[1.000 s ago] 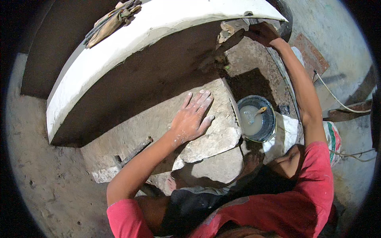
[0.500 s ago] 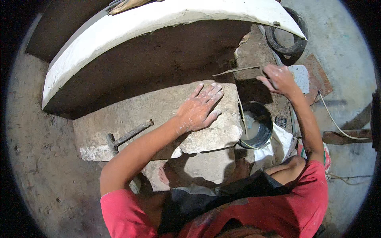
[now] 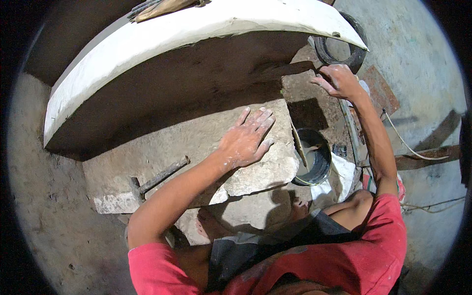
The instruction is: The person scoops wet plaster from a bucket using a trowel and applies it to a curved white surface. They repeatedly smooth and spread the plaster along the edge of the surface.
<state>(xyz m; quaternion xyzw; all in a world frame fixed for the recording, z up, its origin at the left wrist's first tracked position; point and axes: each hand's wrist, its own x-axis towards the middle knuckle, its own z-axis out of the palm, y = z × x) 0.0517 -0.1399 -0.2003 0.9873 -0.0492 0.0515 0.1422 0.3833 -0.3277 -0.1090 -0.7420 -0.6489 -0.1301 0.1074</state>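
Note:
My left hand (image 3: 248, 140), dusted white, presses flat with fingers spread on a rough stone-like slab (image 3: 196, 142). To the right, above the ground beyond the slab's corner, my right hand (image 3: 339, 81) is closed, its fingers whitened too. A thin flat blade (image 3: 301, 68), now dark and hard to make out, extends left from its fingers. Below that hand stands a black bucket (image 3: 324, 162) with greyish contents, and a thin strip (image 3: 299, 147) leans at its left rim. Left of my left forearm, a hammer (image 3: 164, 174) lies on the slab.
A curved white-edged ledge (image 3: 196, 37) overhangs the slab's far side, with a bundle (image 3: 164, 9) on top. A black tyre (image 3: 356, 59) lies at far right. White sacking (image 3: 339, 179) is beside the bucket, and a pale cable (image 3: 413, 147) crosses the floor.
My right hand has moved slightly up, and the blade, pale and clearly seen before, now looks dark. My left hand stays flat on the slab. The whole view has shifted slightly.

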